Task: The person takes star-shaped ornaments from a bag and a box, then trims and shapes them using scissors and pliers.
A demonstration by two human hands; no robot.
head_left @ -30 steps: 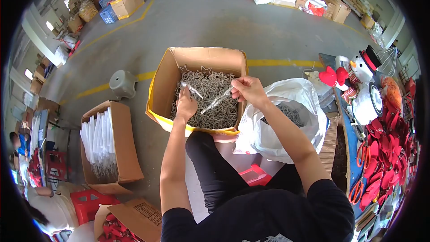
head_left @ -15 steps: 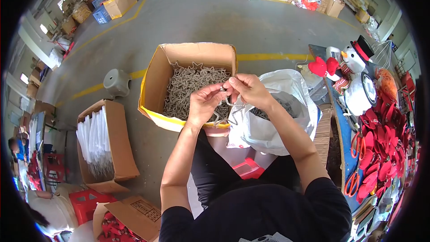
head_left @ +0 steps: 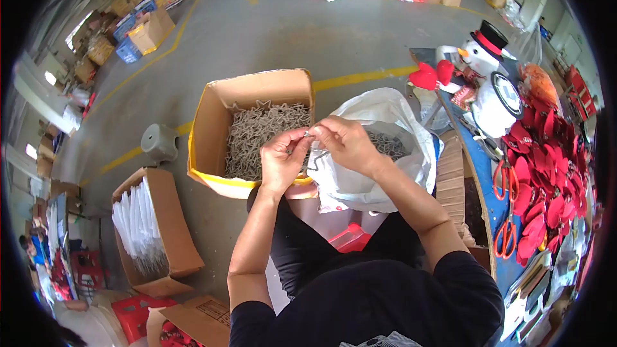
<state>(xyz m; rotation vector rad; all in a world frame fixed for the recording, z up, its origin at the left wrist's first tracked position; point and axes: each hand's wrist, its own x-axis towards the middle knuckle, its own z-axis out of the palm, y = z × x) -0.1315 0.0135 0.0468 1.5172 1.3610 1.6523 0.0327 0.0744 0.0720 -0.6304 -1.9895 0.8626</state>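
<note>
My left hand (head_left: 283,162) and my right hand (head_left: 349,146) meet fingertip to fingertip above the gap between a carton and a white bag. Both pinch a small silver-grey wire star (head_left: 313,162); most of it is hidden by the fingers and hard to make out against the bag. Behind my left hand stands the open cardboard carton (head_left: 200,135) with yellow tape on its rim, filled with similar grey stars (head_left: 257,135). Below my right hand, the white plastic bag (head_left: 411,173) lies open, with more grey pieces (head_left: 385,144) inside.
On the right, a blue table (head_left: 472,144) bears a snowman figure (head_left: 482,54), orange-handled scissors (head_left: 506,238) and red felt pieces (head_left: 546,186). To the left are a grey stool (head_left: 159,142) and a carton of white-wrapped items (head_left: 138,218). Another person (head_left: 93,321) sits at lower left.
The view has shifted, moving the surroundings within the frame. My hands stay together; the star, which hung plainly below my fingers before, now shows less.
</note>
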